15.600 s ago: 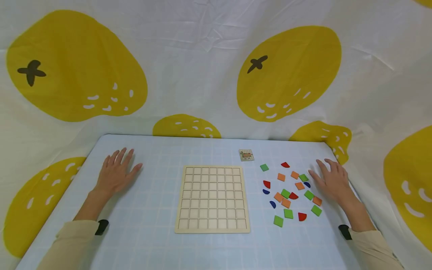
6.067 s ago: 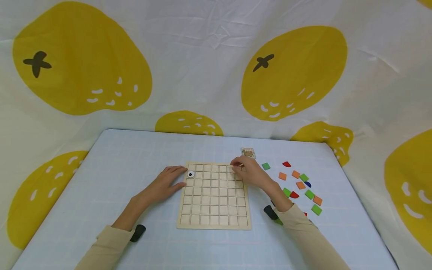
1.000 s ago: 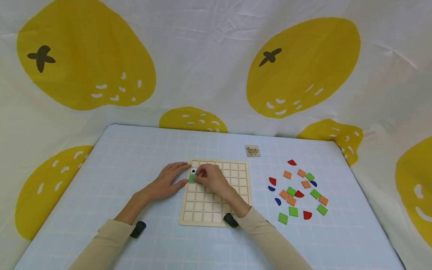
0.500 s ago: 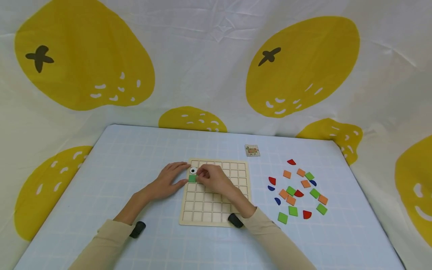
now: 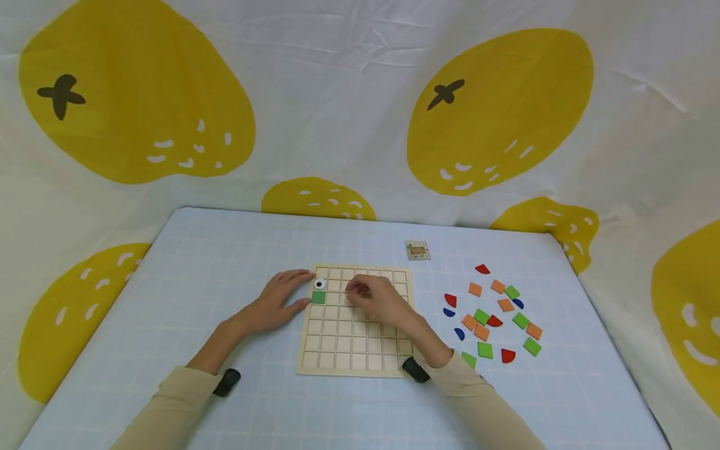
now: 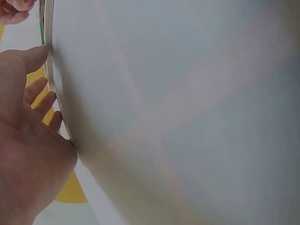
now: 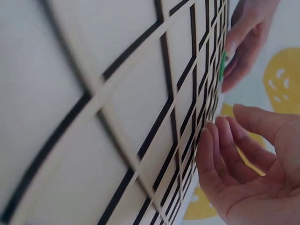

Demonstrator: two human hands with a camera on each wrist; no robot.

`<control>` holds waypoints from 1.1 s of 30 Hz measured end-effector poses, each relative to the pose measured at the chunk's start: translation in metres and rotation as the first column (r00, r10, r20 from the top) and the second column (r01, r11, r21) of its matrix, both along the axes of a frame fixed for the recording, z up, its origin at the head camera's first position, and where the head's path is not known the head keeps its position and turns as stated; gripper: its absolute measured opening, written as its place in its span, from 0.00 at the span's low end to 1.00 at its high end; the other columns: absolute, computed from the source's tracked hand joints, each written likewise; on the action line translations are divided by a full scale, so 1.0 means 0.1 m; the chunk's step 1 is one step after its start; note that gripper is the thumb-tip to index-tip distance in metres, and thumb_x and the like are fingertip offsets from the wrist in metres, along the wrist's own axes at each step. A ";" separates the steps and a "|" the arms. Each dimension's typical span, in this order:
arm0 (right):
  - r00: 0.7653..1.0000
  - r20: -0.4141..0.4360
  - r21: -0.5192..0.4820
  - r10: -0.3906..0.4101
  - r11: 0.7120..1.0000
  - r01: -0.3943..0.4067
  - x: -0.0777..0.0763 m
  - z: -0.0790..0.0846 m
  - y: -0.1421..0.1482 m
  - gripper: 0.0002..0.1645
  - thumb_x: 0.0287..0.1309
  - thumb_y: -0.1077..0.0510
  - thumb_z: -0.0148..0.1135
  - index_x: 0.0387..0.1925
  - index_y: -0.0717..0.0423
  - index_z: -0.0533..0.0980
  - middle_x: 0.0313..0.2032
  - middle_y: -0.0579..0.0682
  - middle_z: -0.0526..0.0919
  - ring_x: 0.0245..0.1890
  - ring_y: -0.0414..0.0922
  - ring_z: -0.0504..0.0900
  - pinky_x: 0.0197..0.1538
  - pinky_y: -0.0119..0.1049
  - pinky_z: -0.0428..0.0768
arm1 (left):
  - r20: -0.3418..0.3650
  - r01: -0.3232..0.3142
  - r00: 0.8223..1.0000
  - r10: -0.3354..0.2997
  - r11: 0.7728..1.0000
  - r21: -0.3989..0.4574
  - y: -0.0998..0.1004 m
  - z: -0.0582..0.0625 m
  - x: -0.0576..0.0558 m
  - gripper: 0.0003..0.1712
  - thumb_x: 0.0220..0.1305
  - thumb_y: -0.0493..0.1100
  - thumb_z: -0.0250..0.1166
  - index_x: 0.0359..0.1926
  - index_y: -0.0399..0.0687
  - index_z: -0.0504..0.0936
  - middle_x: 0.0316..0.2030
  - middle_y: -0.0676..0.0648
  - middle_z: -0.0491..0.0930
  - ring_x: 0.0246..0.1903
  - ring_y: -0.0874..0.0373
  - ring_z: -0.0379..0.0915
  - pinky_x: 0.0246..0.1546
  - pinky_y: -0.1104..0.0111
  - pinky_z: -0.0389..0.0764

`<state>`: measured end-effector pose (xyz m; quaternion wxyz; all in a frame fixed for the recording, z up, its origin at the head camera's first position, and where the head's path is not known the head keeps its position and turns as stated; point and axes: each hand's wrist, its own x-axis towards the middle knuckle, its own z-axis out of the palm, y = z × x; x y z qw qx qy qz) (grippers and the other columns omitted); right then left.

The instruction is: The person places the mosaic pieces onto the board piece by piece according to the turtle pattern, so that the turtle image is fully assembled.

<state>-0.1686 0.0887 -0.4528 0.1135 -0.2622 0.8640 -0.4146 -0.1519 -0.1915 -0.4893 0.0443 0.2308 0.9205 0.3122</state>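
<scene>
A pale wooden grid board (image 5: 336,343) lies in the middle of the table. In its left column sits a round white eye tile (image 5: 320,284) with a black dot, and just below it a green square tile (image 5: 318,297). My left hand (image 5: 277,304) rests at the board's left edge, fingertips and thumb against the rim. Over the upper middle cells is my right hand (image 5: 379,301). In the right wrist view its fingers (image 7: 215,154) are loosely curled, the thumb stands apart from them, and nothing shows between them.
Right of the board lie scattered loose pieces: green squares (image 5: 485,350), orange squares (image 5: 475,289), red quarter-circles (image 5: 509,355) and blue half-circles (image 5: 459,334). A small printed picture card (image 5: 418,250) lies behind the board's right corner. A lemon-print cloth (image 5: 337,125) hangs behind the table.
Both hands came in from the table's sides to the board. The eye tile, then the green square, were set in its left column. The right hand has just moved rightward off the green square.
</scene>
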 end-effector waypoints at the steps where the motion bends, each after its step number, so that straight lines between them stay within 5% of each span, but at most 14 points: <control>1: 1.000 -0.001 0.000 -0.005 1.000 0.005 0.00 0.00 0.03 0.08 0.70 0.63 0.64 0.46 0.62 0.83 0.38 0.49 0.86 0.41 0.42 0.83 0.49 0.35 0.83 | 0.002 -0.001 1.000 0.001 1.000 0.000 0.00 0.00 0.00 0.34 0.76 0.50 0.61 0.77 0.47 0.65 0.75 0.41 0.63 0.74 0.39 0.52 0.73 0.40 0.54; 16: 0.987 -0.042 0.018 -0.153 0.988 0.154 0.00 0.03 0.56 0.09 0.68 0.63 0.65 0.47 0.63 0.82 0.40 0.52 0.85 0.43 0.47 0.84 0.50 0.42 0.84 | -0.035 0.008 0.999 -0.008 1.000 -0.003 0.00 -0.01 0.01 0.33 0.76 0.49 0.61 0.76 0.45 0.66 0.74 0.39 0.64 0.73 0.38 0.55 0.72 0.40 0.54; 33: 0.930 -0.081 0.117 -0.360 0.923 0.367 0.06 0.01 1.28 0.14 0.69 0.60 0.65 0.53 0.62 0.80 0.52 0.58 0.84 0.54 0.55 0.80 0.60 0.54 0.80 | -0.049 0.009 0.999 -0.009 1.000 -0.003 0.01 0.00 0.03 0.33 0.75 0.48 0.62 0.76 0.45 0.67 0.73 0.38 0.65 0.72 0.38 0.56 0.71 0.39 0.56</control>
